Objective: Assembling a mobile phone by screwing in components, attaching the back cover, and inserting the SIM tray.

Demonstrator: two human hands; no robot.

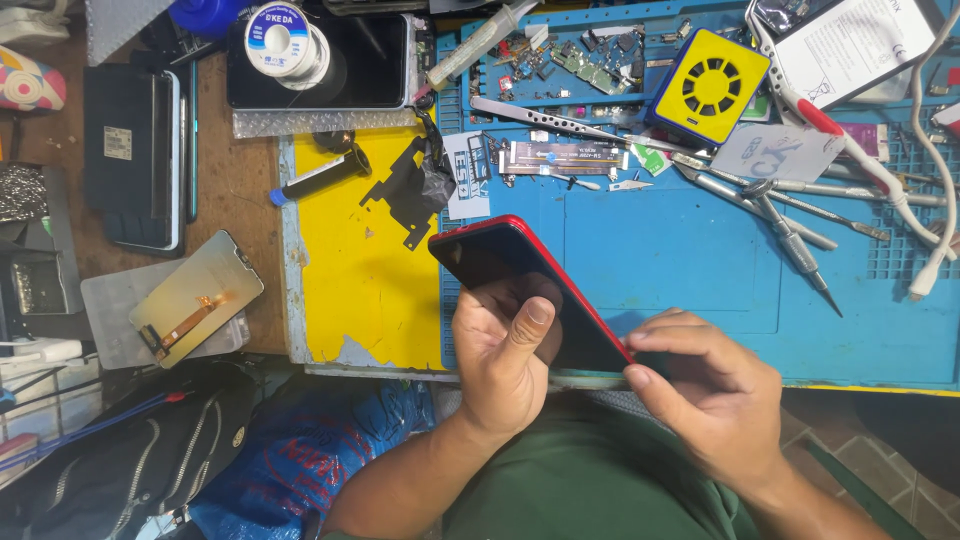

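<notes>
A red-framed smartphone [505, 255] with a dark face is held above the front edge of the blue work mat [660, 260]. My left hand [505, 355] grips its lower half, thumb lying across the dark face. My right hand [705, 385] pinches the phone's lower right corner with thumb and fingertips. The phone's upper end points up and left, toward a yellow pad [350, 290].
Tweezers [545, 117], screwdrivers [795, 245], a yellow square fan unit [708, 85], a flex strip [563, 157] and small parts lie on the mat. A solder spool [285, 42], a dark phone [135, 155] and a loose screen panel [197, 297] sit to the left; bags lie below.
</notes>
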